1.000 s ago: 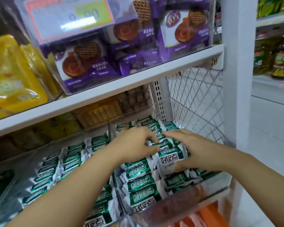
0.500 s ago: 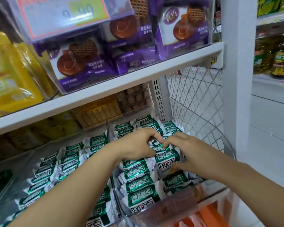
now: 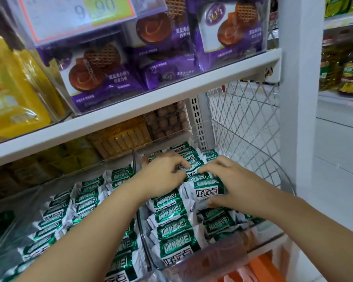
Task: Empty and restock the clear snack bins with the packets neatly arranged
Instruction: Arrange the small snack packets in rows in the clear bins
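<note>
Packets [image 3: 172, 231] crowd the bin [image 3: 222, 259] at 5 o'clock. My right hand [image 3: 238, 184] grips one, left hand [image 3: 161, 176] pinches its neighbour at 10 o'clock; a hasty tug could topple the rows.

The white upper shelf [image 3: 143, 107] runs above both grips. On it, straight above the left grip [image 3: 161, 176], stands a clear bin [image 3: 110, 103] of purple biscuit packets; up and to the left of that grip is another bin [image 3: 39, 82] of yellow packets. The lower shelf [image 3: 271, 238] carries the clear bin [image 3: 212, 259] under both grips, filled with green-and-white packets [image 3: 171, 231]. A second such bin [image 3: 29, 198] sits just left of the left grip. Orange boxes [image 3: 126, 137] stand beyond the grips. A wire mesh panel [image 3: 243, 123] closes the shelf beside the right grip [image 3: 232, 180].
</note>
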A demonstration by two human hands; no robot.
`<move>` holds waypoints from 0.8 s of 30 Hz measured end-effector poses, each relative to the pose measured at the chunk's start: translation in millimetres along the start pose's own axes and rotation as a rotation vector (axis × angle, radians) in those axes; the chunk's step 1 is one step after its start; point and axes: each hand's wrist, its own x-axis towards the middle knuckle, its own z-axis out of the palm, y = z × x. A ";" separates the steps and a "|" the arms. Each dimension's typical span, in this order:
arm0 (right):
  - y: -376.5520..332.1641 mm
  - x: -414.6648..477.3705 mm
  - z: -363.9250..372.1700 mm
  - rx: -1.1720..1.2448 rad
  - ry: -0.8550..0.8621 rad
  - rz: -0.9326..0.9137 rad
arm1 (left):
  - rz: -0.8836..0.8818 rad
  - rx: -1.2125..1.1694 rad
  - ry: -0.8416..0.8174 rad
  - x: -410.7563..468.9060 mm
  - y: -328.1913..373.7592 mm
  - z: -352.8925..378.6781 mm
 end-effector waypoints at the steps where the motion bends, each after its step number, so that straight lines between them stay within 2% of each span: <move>1: 0.1 -1.6 -0.5 0.016 0.012 -0.019 | -0.002 -0.011 0.024 -3.0 -0.4 -1.4; 3: 0.4 -2.4 0.8 0.021 0.033 -0.048 | 0.038 -0.053 0.059 -8.5 -0.3 -3.1; 5: -0.4 -1.7 3.0 -0.001 0.063 -0.057 | 0.071 -0.047 0.025 -16.5 5.6 -4.6; 8: -4.3 1.2 6.8 -0.029 0.083 -0.065 | 0.028 0.117 -0.013 -23.0 16.1 0.5; 11: -5.3 2.7 6.4 -0.119 0.012 -0.095 | 0.000 0.188 0.023 -23.4 22.6 6.0; 15: 2.4 -5.6 -10.2 -0.012 -0.050 -0.022 | 0.006 0.171 0.038 -24.8 23.2 8.2; 20: 5.9 -3.0 -7.6 0.057 0.063 0.053 | 0.008 0.018 0.076 -25.9 18.9 5.9; 24: 1.8 3.7 0.8 0.021 0.048 0.015 | -0.035 0.107 0.026 -26.0 17.3 3.8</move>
